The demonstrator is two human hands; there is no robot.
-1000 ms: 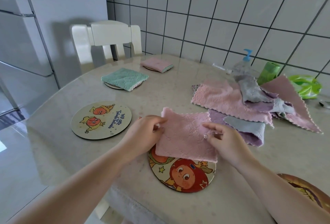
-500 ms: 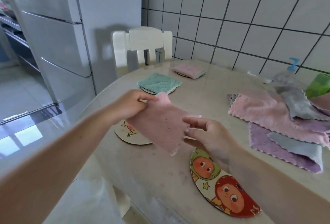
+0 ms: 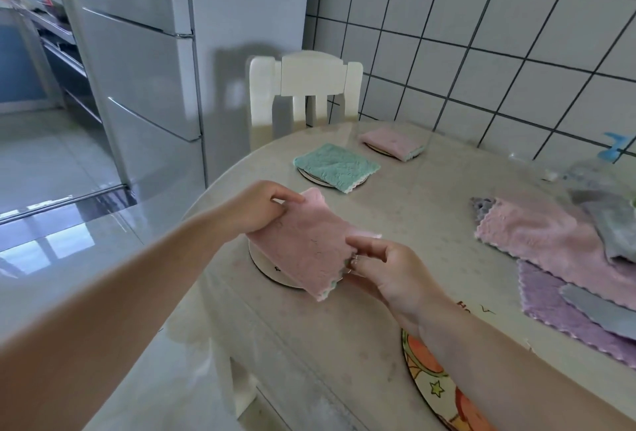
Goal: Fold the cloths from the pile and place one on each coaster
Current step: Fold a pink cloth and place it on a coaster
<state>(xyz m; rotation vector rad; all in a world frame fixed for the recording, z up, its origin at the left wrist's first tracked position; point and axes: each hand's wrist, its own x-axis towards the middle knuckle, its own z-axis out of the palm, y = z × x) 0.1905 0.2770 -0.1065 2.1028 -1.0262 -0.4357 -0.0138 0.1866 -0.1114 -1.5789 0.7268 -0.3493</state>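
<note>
A folded pink cloth (image 3: 303, 245) hangs just above a round coaster (image 3: 265, 267) near the table's left edge, covering most of it. My left hand (image 3: 256, 207) pinches its far left corner and my right hand (image 3: 385, 267) pinches its near right edge. Farther back, a folded teal cloth (image 3: 335, 166) lies on a second coaster, and a folded pink cloth (image 3: 390, 142) lies on a third. The pile of unfolded cloths (image 3: 564, 258), pink, purple and grey, lies at the right. A cartoon coaster (image 3: 426, 382) sits bare under my right forearm.
The oval marble table (image 3: 413, 203) has its rounded edge at the left. A white chair (image 3: 304, 93) stands at the far end, with a silver fridge (image 3: 148, 62) behind it. A clear pump bottle (image 3: 599, 162) stands by the tiled wall at the far right.
Both hands lifted the folded pink cloth off the red cartoon coaster and carried it left over the neighbouring coaster. My view has swung left with it.
</note>
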